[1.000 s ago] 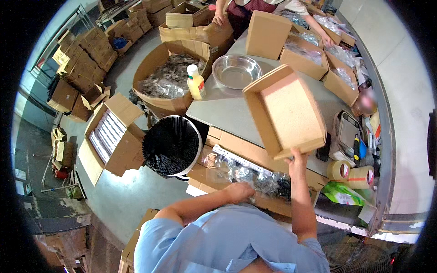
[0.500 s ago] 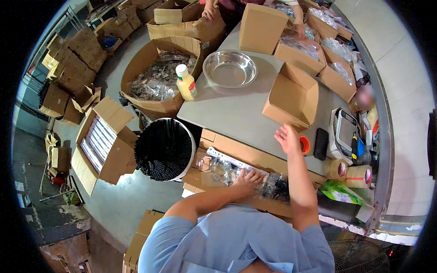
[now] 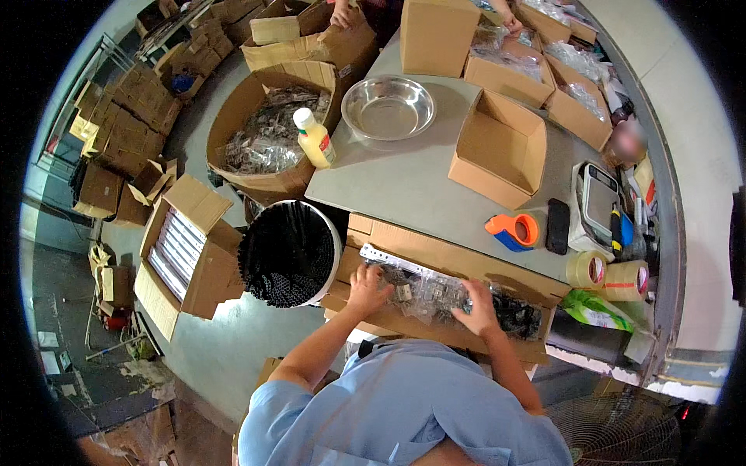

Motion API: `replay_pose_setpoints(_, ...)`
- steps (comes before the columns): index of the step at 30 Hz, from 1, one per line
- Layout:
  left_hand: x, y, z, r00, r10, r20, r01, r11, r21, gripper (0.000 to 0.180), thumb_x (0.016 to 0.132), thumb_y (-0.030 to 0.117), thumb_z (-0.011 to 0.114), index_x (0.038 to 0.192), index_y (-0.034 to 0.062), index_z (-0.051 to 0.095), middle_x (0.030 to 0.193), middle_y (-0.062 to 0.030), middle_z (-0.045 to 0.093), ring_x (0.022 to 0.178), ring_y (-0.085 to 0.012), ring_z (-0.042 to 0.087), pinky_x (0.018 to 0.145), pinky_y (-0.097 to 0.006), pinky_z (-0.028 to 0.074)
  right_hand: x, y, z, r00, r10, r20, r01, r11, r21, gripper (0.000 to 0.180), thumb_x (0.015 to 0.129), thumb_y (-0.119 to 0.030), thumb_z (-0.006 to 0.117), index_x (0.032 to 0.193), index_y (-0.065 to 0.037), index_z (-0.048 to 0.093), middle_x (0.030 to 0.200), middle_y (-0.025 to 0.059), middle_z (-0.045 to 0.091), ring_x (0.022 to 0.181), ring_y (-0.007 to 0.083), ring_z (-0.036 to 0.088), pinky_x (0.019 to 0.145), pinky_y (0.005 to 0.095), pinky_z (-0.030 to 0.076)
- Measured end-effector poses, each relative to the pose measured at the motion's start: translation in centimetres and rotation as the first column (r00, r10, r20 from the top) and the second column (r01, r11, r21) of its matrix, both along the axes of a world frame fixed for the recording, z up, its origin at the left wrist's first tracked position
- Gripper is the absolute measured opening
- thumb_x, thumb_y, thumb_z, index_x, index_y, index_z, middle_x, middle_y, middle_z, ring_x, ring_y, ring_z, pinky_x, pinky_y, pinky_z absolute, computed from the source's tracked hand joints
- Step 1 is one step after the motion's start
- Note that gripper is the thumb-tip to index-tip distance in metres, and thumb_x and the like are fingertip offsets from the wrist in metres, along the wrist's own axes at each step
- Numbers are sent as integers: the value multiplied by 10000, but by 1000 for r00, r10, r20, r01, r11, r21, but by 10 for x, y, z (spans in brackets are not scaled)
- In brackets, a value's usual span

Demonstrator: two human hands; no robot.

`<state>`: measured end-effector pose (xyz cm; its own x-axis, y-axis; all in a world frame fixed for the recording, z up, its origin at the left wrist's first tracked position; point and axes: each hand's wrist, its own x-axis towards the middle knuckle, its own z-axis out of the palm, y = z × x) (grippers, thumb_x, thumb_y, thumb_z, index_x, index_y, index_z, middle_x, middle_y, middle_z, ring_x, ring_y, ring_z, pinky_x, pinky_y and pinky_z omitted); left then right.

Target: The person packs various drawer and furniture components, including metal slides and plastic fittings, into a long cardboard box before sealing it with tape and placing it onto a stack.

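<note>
In a long shallow carton (image 3: 404,236) in front of me lie clear plastic bags (image 3: 423,301) with small hardware parts. A white metal strip with holes (image 3: 379,254) runs along their far side, partly covered by them. My left hand (image 3: 368,292) rests at the left end of the bags, fingers apart. Over their right part, my right hand (image 3: 479,311) has its thumb and fingers spread, touching the plastic. Black parts in clear bags (image 3: 519,317) lie to the right of that hand.
Left of the carton stands a white bucket (image 3: 336,241) of black rods. Across the grey table (image 3: 404,175) are an open brown box (image 3: 497,182), a steel bowl (image 3: 388,136), a yellow bottle (image 3: 314,141), an orange tape dispenser (image 3: 509,233) and a black phone (image 3: 557,225). Another person's hand (image 3: 509,22) is among far boxes.
My right hand has come down from beside the open brown box to the bags, uncovering the orange dispenser. My left hand has shifted left along the carton. The bags now lie spread between both hands.
</note>
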<state>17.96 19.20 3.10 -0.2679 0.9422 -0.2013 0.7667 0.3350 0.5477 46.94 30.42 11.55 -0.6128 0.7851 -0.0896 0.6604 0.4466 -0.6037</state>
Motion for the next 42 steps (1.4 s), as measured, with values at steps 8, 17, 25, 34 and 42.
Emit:
replay_pose_setpoints(8,-4,0,79,922,-380,77,383,859,-340,915,702,419,743,1398,90,248,1463,-232,176,1351,-409,213,1078,-498,256,-25,4,-11,993,98,-60,-89,986,139,519,676,-22,620,1181,-93,521,1048,157,517,1049,368,466,905,465,384)
replay_pose_setpoints(17,-17,-15,2,911,-40,411,27,999,38,1146,601,189,817,1422,-3,42,1368,-238,331,1290,-378,312,1037,-408,351,-124,-24,-23,978,208,-23,-197,951,239,530,767,-62,557,1275,-206,509,1143,131,455,1065,326,452,921,470,355)
replay_pose_setpoints(25,-9,-32,53,994,-95,-59,108,952,288,1104,559,410,825,1425,100,215,1441,-178,210,1324,-397,218,1067,-555,244,-102,-14,4,977,81,199,-102,990,97,650,712,-385,689,1291,-186,469,1285,114,386,1200,347,377,919,589,317)
replay_pose_setpoints(34,20,-9,70,748,-613,-255,652,751,106,737,640,386,761,1273,188,441,1437,-73,285,1336,-285,267,1038,-626,215,21,63,-4,916,-257,307,143,926,350,586,752,-329,687,1241,-80,479,1247,101,440,1193,306,405,983,545,301)
replay_pose_setpoints(42,37,76,100,793,-491,-362,520,854,-18,1277,455,690,722,1452,109,173,1485,-115,197,1387,-314,145,1041,-663,113,32,20,45,909,-90,406,-40,953,300,810,725,-589,639,1268,-12,471,1375,131,388,1285,317,344,1082,558,191)
